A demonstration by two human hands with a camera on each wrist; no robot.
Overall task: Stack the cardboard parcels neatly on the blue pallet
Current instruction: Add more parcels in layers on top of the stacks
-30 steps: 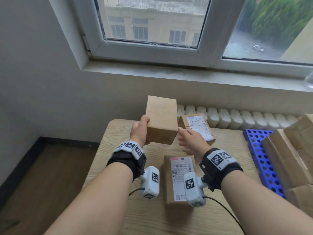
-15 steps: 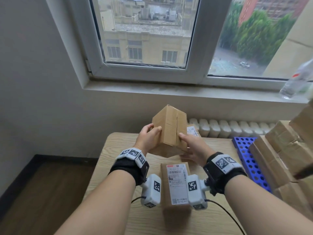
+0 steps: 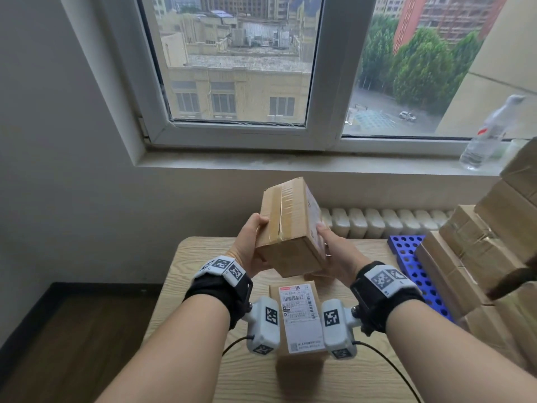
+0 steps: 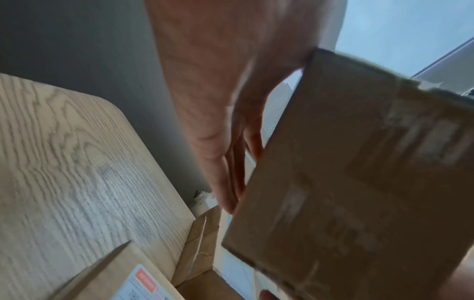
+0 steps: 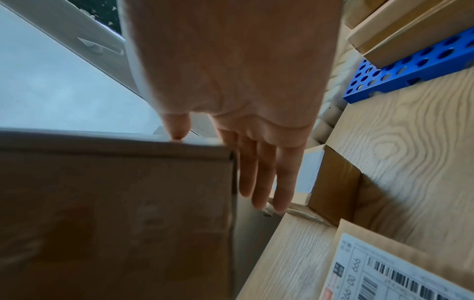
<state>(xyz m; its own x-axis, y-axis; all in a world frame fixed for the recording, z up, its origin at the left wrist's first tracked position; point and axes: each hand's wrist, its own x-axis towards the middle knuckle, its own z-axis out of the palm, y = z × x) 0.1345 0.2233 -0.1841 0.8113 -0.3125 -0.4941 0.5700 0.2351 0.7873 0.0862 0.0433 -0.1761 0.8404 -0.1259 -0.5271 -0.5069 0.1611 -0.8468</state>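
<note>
A plain cardboard parcel (image 3: pixel 290 228) with a taped seam hangs tilted above the table between both hands. My left hand (image 3: pixel 250 245) grips its left side, thumb over the top edge; its fingers (image 4: pixel 225 162) run along the parcel (image 4: pixel 359 182). My right hand (image 3: pixel 334 254) holds the right, labelled side, with its thumb on the upper edge of the parcel (image 5: pixel 115 213) and its fingers (image 5: pixel 259 178) along the side. The blue perforated pallet (image 3: pixel 406 257) lies at the right and carries several stacked parcels (image 3: pixel 479 257).
A labelled parcel (image 3: pixel 299 315) lies flat on the wooden table (image 3: pixel 203 257) under my wrists. Another parcel (image 5: pixel 333 182) sits behind it, mostly hidden in the head view. A radiator (image 3: pixel 377 222) runs behind the table, and a plastic bottle (image 3: pixel 488 135) stands on the sill.
Both hands have raised the parcel and turned it, so its taped seam now faces up and a corner points down. The view has tilted up toward the window.
</note>
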